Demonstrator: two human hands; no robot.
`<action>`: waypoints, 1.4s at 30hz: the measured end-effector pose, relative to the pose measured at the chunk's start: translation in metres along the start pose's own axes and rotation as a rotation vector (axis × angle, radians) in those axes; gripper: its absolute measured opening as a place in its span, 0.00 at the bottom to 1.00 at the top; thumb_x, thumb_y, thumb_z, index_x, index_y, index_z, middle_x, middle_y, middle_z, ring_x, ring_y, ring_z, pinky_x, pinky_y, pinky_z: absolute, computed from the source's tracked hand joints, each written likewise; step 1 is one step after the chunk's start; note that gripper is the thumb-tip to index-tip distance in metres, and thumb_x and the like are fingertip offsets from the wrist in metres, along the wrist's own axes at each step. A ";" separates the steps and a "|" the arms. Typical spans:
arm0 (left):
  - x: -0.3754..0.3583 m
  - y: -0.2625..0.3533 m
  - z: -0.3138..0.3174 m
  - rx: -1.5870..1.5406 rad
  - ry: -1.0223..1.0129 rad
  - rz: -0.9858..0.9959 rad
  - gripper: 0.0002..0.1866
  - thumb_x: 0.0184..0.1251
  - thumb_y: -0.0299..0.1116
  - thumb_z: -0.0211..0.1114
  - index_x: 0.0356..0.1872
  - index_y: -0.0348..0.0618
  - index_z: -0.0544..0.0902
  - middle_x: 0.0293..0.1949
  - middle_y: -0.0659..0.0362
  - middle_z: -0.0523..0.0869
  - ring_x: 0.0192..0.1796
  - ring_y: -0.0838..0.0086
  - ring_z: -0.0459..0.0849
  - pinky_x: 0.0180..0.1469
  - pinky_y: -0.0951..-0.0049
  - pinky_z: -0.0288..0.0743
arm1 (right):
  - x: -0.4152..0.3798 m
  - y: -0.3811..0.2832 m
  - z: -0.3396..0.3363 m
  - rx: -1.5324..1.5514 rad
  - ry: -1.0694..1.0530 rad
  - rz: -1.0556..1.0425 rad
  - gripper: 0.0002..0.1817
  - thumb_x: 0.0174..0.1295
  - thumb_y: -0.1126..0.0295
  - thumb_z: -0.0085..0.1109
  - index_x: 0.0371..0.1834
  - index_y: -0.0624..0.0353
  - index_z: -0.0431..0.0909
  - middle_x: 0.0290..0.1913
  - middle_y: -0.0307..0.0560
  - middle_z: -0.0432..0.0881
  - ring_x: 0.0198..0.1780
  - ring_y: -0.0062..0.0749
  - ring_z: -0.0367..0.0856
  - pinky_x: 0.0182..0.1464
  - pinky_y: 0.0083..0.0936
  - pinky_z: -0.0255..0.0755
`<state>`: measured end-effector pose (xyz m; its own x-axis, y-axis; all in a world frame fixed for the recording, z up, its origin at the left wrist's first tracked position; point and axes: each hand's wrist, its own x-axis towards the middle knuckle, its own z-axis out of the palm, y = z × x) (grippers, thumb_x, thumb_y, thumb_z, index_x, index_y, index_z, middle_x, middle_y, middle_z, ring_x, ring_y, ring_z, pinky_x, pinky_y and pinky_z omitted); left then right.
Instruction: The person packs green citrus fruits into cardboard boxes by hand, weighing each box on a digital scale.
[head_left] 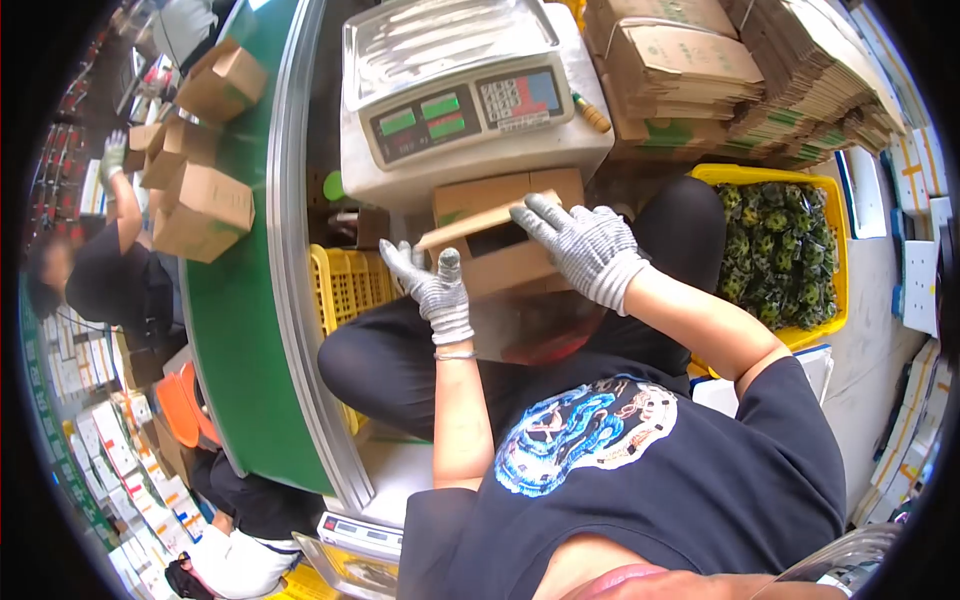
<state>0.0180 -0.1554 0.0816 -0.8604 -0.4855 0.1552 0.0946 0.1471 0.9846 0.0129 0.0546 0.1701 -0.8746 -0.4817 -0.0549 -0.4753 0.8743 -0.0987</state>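
Note:
Between my knees, below the scale, stands a brown cardboard box (510, 268) with a dark opening and a raised flap. My right hand (592, 248), in a grey striped glove, lies on the box's upper right part, its fingers pressed together over the flap edge. My left hand (436, 288), gloved too, is at the box's left side with thumb and fingers spread apart. The flap's left end is close to these fingers; whether they touch it is unclear. The box's inside is too dark to make out.
A scale (465, 85) sits on a white stand ahead. Flattened cartons (690, 75) are stacked upper right. A yellow crate (845, 270) holds wrapped green produce. At left runs a green conveyor (235, 340); people and open boxes (205, 210) are beyond it.

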 end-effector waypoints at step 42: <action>0.047 0.103 0.015 0.044 -0.836 -0.152 0.42 0.49 0.40 0.68 0.66 0.36 0.63 0.60 0.49 0.72 0.60 0.62 0.72 0.63 0.62 0.66 | -0.477 0.155 0.035 1.647 1.158 0.705 0.22 0.59 0.65 0.57 0.55 0.64 0.72 0.60 0.60 0.70 0.53 0.39 0.77 0.51 0.32 0.77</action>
<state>-0.0200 -0.1506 0.1893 -0.9507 0.2910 -0.1068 -0.0571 0.1740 0.9831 0.3596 0.4179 0.1461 -0.7777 0.6271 -0.0443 -0.1905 -0.3022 -0.9340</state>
